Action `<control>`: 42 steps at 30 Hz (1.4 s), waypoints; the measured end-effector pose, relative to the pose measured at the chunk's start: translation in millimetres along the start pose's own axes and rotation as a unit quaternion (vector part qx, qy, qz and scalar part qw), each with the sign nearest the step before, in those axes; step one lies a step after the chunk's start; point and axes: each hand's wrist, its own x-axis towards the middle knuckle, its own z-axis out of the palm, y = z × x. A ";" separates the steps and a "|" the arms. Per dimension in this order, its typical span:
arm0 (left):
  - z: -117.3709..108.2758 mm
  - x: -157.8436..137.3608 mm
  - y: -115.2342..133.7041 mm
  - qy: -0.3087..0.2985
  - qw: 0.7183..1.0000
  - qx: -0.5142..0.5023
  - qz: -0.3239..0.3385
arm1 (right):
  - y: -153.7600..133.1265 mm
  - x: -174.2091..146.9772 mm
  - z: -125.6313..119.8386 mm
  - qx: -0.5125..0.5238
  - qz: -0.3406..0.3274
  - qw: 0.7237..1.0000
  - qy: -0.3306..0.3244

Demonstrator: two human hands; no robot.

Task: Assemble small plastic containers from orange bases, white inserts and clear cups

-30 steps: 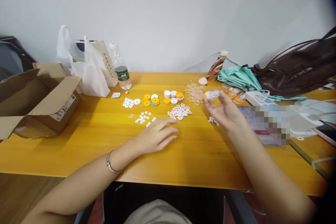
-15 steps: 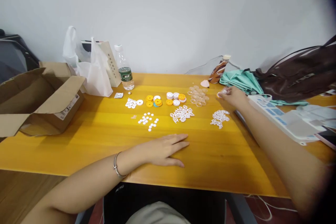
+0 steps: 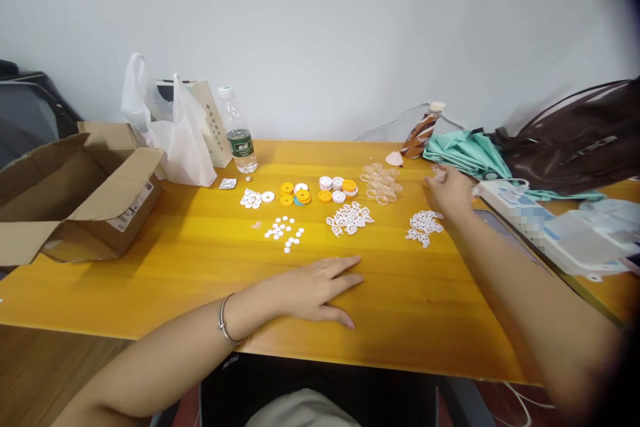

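My left hand lies palm down on the table, fingers spread, with nothing in it. At the right, my right hand is closed by its fingertips on a small whitish, see-through piece, too small to name. Left of that hand are clear plastic rings. Nearer me lie white openwork pieces, and a second pile of white cut-out pieces is further left. Orange and white discs stand in two groups behind. Small white dots and white round parts lie at the left.
An open cardboard box, a white plastic bag and a water bottle stand at the left. On the right are a brown-labelled bottle, a green folded umbrella, a dark bag and a white-and-blue plastic case.
My right hand has shifted slightly right, and its fingers now hold the small see-through piece. My left hand stays spread on the table. The view has shifted a little.
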 end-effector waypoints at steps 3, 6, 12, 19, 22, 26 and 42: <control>2.0 0.9 0.3 -0.009 1.000 0.020 0.009 | -24.4 -24.0 2.5 0.052 -0.038 0.998 0.019; 6.0 1.0 1.1 -0.016 0.998 0.051 0.021 | -57.6 -61.1 3.4 0.106 -0.089 0.990 -0.011; 12.5 -0.2 2.6 -0.013 0.993 0.115 0.026 | -111.4 -136.7 6.7 0.204 -0.308 0.915 -0.163; -25.9 -5.4 -5.5 0.112 0.973 0.200 0.027 | -96.8 -153.9 14.3 0.171 -0.348 0.904 -0.182; -64.1 -24.0 -30.2 0.227 0.945 0.207 -0.116 | -88.9 -147.9 14.7 0.197 -0.298 0.918 -0.174; -95.2 -61.0 -83.9 0.289 0.895 0.189 -0.283 | -88.3 -146.0 23.6 0.232 -0.275 0.915 -0.185; -86.8 -46.4 -138.0 0.194 0.875 0.278 -0.346 | -90.3 -147.2 27.4 0.274 -0.201 0.915 -0.216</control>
